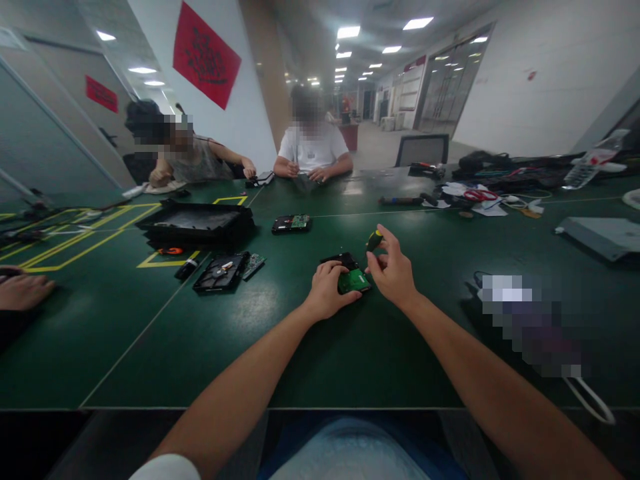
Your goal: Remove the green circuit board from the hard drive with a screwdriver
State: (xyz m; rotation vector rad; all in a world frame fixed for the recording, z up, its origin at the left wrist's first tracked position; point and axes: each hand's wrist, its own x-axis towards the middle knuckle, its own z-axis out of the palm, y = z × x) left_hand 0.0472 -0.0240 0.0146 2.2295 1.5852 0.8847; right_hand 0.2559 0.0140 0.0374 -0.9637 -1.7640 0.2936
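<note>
A hard drive (354, 281) with a green circuit board facing up lies on the green table in front of me. My left hand (330, 288) is wrapped over its left and near sides, gripping it against the tabletop. Just above the drive's right end, my right hand (391, 267) is closed round a screwdriver (374, 241) with a dark green and yellow handle. The handle leans up and to the left between thumb and fingers. I cannot make out the shaft or where its tip rests.
Left of me are an opened hard drive (220, 273), a loose circuit board (254, 265) and a black tray (200, 223). Another hard drive (291, 223) sits farther back. Red scissors (481, 195), a bottle (595, 160) and a grey metal box (600, 238) are rightward. Several people sit round the table.
</note>
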